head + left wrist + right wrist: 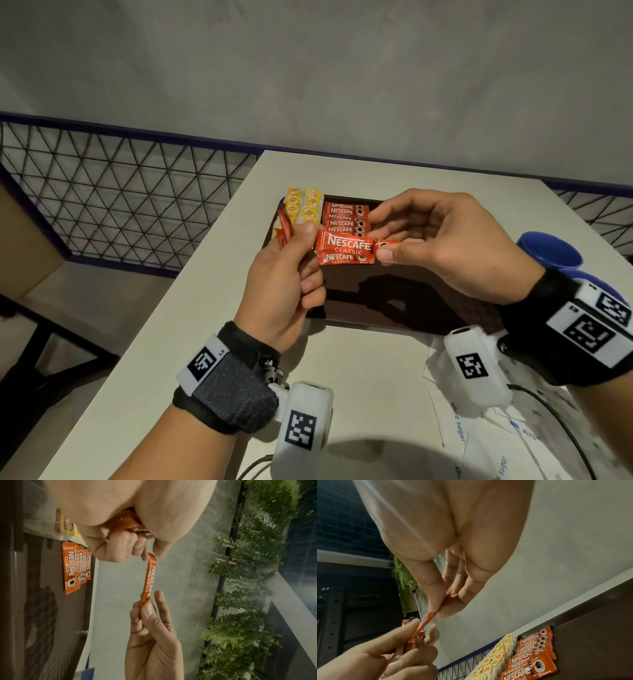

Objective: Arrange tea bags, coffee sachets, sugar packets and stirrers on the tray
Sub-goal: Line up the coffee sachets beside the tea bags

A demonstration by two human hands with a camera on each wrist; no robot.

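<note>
A dark brown tray lies on the white table. Yellow tea bags sit at its far left, and a row of red coffee sachets overlaps beside them. My left hand grips a bundle of red sachets above the tray's left edge. One coffee sachet spans between both hands. My right hand pinches its right end between thumb and forefinger, while its left end sits at my left fingertips. The right wrist view shows that pinch on the sachet.
White sugar packets lie on the table near my right wrist. A blue cup stands right of the tray. A black wire-mesh railing runs beyond the table's left edge. Most of the tray's near half is bare.
</note>
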